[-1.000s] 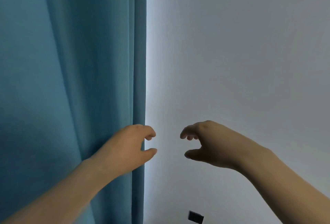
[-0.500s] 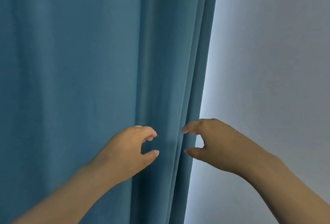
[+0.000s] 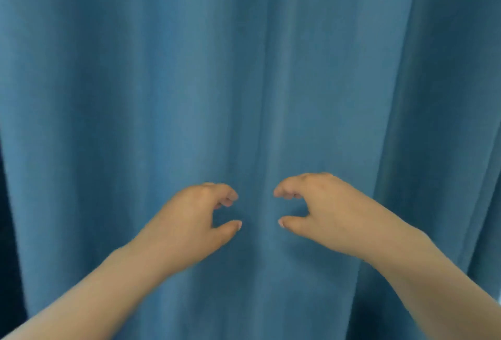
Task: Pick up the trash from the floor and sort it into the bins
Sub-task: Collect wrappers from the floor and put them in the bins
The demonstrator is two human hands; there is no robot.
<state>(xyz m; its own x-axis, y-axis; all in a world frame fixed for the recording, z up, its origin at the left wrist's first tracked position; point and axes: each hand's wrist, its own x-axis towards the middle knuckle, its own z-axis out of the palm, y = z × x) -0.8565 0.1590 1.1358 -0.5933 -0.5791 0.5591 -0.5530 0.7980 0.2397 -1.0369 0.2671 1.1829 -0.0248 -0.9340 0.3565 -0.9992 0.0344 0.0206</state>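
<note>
Two bare forearms reach in from the bottom corners, nearest me. The left hand (image 3: 189,220) and the right hand (image 3: 322,212) hang side by side, near each other but apart, with their thumbs pointing inward toward one another. On each, the fingers are loosely curled and close together. The thumb sits below them with a gap between, and nothing is pinched or held. Whether either hand touches the cloth I cannot tell. Behind them a blue curtain (image 3: 244,68) hangs in long upright folds, with a dark strip (image 3: 6,231) at its left edge. Where the trash and bins lie I cannot tell.
</note>
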